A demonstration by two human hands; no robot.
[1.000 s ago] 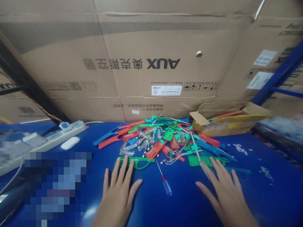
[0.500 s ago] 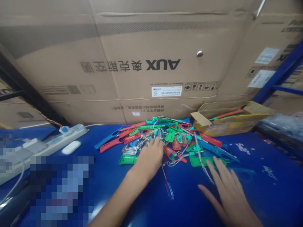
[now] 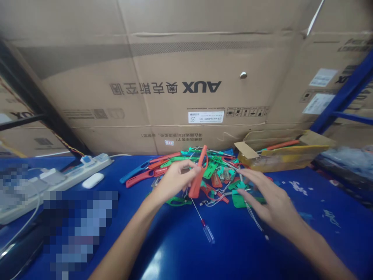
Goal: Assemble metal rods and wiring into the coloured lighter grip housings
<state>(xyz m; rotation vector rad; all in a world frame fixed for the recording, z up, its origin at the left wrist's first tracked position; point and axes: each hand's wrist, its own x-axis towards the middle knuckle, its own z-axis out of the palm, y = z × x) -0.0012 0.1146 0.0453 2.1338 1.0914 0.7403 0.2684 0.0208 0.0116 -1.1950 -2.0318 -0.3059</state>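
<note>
My left hand pinches an upright red plastic lighter shell with a loop-shaped opening, lifted over the front of the pile. My right hand hovers at the pile's right side, thumb and fingers apart. Beneath its fingers lie a green shell and a thin metal tube with white wires; whether it touches them I cannot tell. The pile mixes red, green and blue shells, teal pieces, clear parts and wires. A screwdriver with a clear handle lies in front, its shaft pointing toward the pile.
An open cardboard box with more shells stands at the back right. A white power strip with plugs and a white rounded case are at the left. Cardboard walls the back of the blue table. White scraps lie right.
My left hand has come up out of the pile and now holds a red lighter shell. My right hand has risen and moved inward from the table toward the metal tube.
</note>
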